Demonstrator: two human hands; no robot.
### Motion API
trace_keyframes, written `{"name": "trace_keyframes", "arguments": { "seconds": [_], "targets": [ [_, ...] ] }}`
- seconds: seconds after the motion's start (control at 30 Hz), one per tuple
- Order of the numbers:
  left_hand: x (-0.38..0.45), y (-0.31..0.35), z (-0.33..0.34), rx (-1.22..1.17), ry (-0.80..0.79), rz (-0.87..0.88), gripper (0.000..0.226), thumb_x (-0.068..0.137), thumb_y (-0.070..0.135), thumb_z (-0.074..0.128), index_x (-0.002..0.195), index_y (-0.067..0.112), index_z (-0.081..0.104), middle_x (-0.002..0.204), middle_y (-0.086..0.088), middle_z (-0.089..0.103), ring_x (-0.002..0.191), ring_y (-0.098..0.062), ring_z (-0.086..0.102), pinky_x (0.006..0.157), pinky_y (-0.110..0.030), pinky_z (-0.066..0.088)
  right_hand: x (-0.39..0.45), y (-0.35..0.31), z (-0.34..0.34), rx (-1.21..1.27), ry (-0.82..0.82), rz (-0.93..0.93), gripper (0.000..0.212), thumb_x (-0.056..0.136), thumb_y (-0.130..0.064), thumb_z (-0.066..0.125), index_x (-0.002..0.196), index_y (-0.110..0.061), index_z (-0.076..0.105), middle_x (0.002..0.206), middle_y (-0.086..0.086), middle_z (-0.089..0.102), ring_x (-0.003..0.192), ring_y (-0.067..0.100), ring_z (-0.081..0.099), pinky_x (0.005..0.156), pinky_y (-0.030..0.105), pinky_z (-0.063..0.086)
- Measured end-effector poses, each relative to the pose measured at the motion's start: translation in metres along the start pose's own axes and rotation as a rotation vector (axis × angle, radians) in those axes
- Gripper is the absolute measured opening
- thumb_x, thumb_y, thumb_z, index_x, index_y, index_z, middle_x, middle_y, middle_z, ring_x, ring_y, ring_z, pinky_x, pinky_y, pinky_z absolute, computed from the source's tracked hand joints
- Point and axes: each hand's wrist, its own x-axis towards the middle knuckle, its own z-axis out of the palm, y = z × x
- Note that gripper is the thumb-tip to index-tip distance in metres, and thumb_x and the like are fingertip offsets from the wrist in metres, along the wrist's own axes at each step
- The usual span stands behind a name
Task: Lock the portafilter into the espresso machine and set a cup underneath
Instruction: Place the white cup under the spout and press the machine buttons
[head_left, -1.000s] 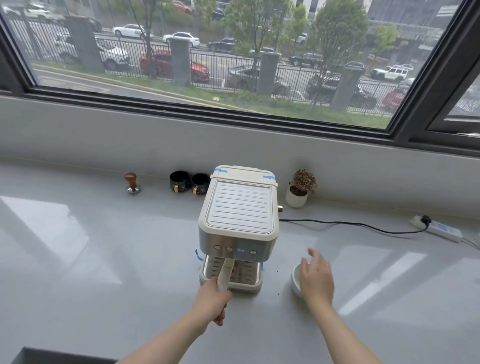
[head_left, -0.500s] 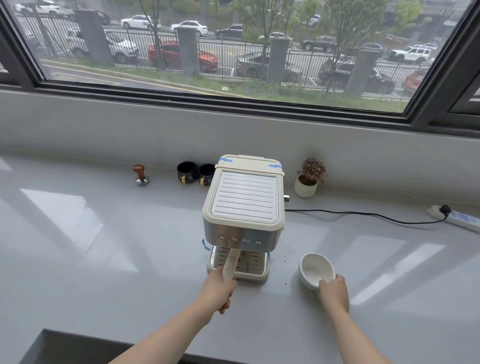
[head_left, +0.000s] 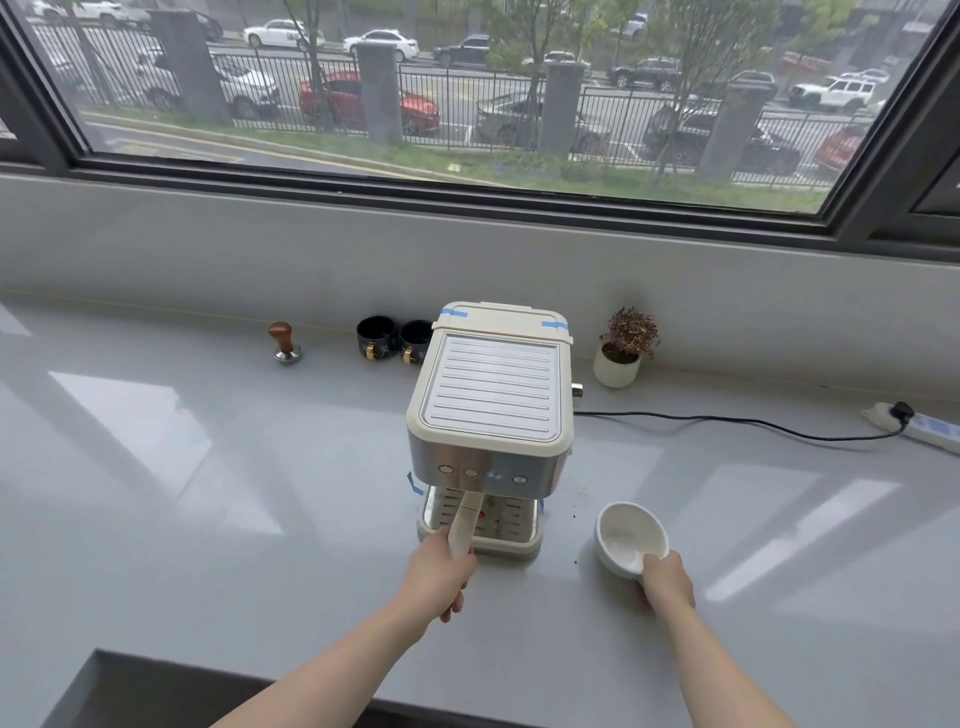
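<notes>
Wrapped around the portafilter (head_left: 464, 525) handle, the left hand (head_left: 441, 574) holds it at 6 o'clock of the machine (head_left: 491, 400), its head hidden under the front panel. The right hand (head_left: 666, 578) pinches the near rim of the cup (head_left: 630, 538), tilted at 4 o'clock of the machine. My judgement: swing the handle square until it stops firm, then slide the cup level onto the drip tray (head_left: 506, 525). Against a second ago, the right hand no longer covers the cup but grips its edge, and the cup is tipped up.

No legible text, label, brand or number on anything.
</notes>
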Motion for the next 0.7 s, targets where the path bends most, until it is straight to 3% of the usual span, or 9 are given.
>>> {"name": "trace_keyframes", "arguments": {
  "seconds": [0.37,0.47,0.57,0.7],
  "targets": [
    [0.001,-0.002,0.0,-0.003,-0.006,0.01,0.007,0.079,0.01,0.043,0.082,0.016,0.045,0.064,-0.006,0.048,0.037,-0.017,0.047,0.038,-0.022,0.035,-0.001,-0.009,0.013,0.058,-0.018,0.014,0.036,0.091,-0.009,0.04,0.124,0.002,0.051,0.116,0.029,0.06,0.107,0.043,0.057,0.085,0.041,0.047],
    [0.002,-0.002,0.0,-0.006,-0.006,0.007,0.007,0.078,0.01,0.043,0.082,0.015,0.045,0.064,-0.005,0.048,0.037,-0.017,0.047,0.038,-0.022,0.034,-0.002,-0.013,0.024,0.079,-0.047,-0.013,0.034,0.087,-0.009,0.039,0.115,-0.001,0.056,0.1,0.025,0.063,0.09,0.04,0.061,0.082,0.046,0.052],
    [0.002,-0.003,0.0,-0.002,-0.007,0.013,0.006,0.078,0.011,0.043,0.082,0.015,0.045,0.064,-0.005,0.048,0.037,-0.017,0.048,0.038,-0.023,0.035,-0.019,-0.027,0.029,0.181,-0.093,-0.071,0.026,0.086,-0.006,0.036,0.104,-0.005,0.056,0.079,0.012,0.055,0.067,0.032,0.054,0.069,0.044,0.051],
    [0.002,-0.003,0.0,0.004,-0.009,0.023,0.006,0.077,0.012,0.043,0.082,0.013,0.045,0.064,-0.005,0.049,0.037,-0.017,0.048,0.039,-0.023,0.035,-0.036,-0.049,0.035,0.243,-0.153,-0.123,0.027,0.088,-0.005,0.032,0.105,-0.008,0.052,0.08,0.006,0.051,0.065,0.029,0.051,0.062,0.037,0.047]
  ]
}}
